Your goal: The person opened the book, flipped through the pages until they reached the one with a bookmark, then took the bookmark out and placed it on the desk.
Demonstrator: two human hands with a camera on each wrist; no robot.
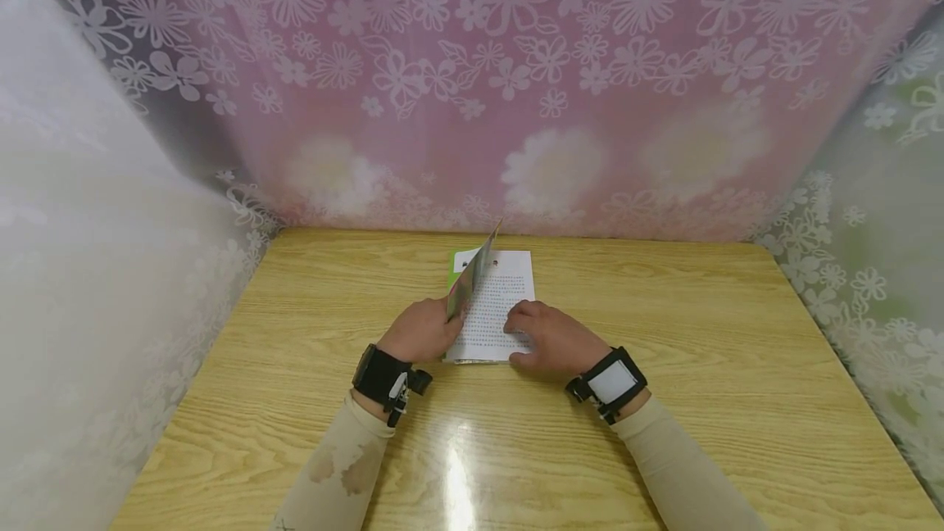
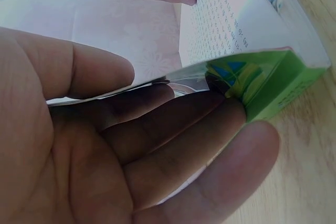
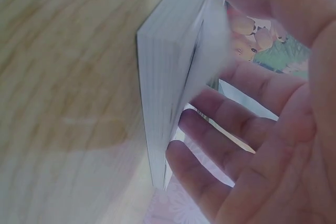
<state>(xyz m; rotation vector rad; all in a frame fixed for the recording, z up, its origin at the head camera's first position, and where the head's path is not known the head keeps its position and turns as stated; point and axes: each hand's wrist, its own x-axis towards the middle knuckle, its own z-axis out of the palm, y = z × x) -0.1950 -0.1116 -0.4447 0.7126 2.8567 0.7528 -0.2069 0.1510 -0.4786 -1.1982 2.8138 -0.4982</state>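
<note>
An open book lies on the table, its white page [image 1: 490, 310] of small printed characters facing up. My left hand [image 1: 423, 329] holds the raised front cover [image 1: 468, 277] at the book's left side, thumb on the inner face and fingers behind it. In the left wrist view, those fingers [image 2: 184, 150] reach under the cover towards the green spine [image 2: 278, 90]. Over the book's lower right part, my right hand [image 1: 556, 338] touches the page with spread, bent fingers. The right wrist view shows a blurred page edge [image 3: 212, 51] lifted slightly off the page block [image 3: 163, 82], near the thumb.
The wood-grain table [image 1: 723, 351] extends around the book. A pink flowered curtain [image 1: 442, 105] hangs along the back edge, with pale sheeting [image 1: 96, 228] at the left and a flowered sheet [image 1: 878, 269] at the right. Both wrists carry black strapped cameras.
</note>
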